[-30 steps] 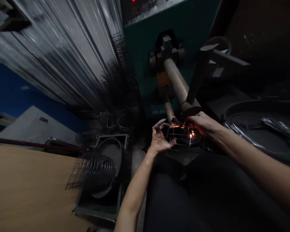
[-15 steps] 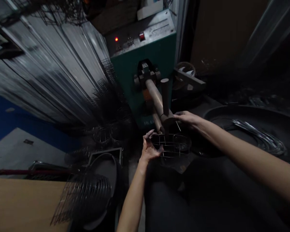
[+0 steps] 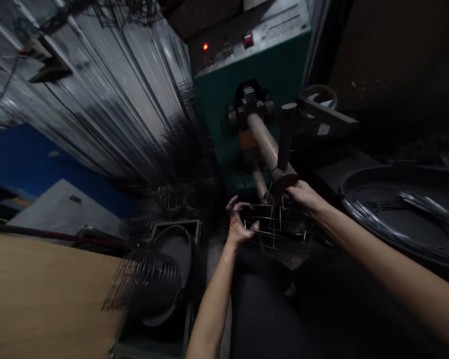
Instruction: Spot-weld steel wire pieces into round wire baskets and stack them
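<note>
A round wire basket [image 3: 273,233] of thin metal rods sits below the arms of a green spot-welding machine [image 3: 217,114]. My left hand [image 3: 240,223] grips its left side, fingers curled around the rim wires. My right hand [image 3: 306,197] is closed just beside the end of the upper welding arm [image 3: 267,144], its fingertips partly hidden behind that arm. Thin wires stand near those fingertips, but what they pinch is too dark to make out. The lower arm [image 3: 260,182] reaches toward the basket's top.
A large round tray [image 3: 344,182] at right holds bundles of metal wires [image 3: 422,207]. On the left, stacked wire grids [image 3: 142,276] lean over a dark basin [image 3: 174,242] near a wooden board [image 3: 41,294]. More wire baskets [image 3: 172,198] stand by the corrugated wall [image 3: 108,94].
The view has shifted, so the machine appears further right. The basket has tilted and come closer under the welding arms. My right hand has moved in tighter against the upper arm's end.
</note>
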Available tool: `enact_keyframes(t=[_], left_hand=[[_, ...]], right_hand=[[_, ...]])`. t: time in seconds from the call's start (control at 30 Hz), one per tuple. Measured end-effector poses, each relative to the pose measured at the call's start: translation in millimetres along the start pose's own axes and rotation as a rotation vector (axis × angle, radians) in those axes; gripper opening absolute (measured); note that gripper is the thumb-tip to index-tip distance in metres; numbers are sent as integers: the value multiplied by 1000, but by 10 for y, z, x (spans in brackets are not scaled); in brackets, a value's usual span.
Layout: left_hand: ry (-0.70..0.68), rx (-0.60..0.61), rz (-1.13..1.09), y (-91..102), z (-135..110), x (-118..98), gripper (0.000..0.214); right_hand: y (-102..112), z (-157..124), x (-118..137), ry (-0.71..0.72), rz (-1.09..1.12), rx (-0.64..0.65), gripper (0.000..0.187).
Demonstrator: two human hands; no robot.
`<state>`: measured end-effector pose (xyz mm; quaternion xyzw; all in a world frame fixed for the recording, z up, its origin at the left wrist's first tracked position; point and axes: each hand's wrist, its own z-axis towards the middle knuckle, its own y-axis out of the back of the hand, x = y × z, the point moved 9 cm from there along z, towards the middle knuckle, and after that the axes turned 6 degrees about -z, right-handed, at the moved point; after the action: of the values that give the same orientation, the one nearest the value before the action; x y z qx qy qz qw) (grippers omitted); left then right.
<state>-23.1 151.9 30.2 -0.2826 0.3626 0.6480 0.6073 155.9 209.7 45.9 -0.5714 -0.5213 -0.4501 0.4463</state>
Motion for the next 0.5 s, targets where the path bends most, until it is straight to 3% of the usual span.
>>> enact_keyframes(t=[0.23,0.5], left_hand=[[9,-13,-19,32,41,58,75],[30,9,11,51,85,117,76]], right_hand=[[-12,72,-29,26,-38,-9,31],[-60,129,-14,56,-12,5,26]])
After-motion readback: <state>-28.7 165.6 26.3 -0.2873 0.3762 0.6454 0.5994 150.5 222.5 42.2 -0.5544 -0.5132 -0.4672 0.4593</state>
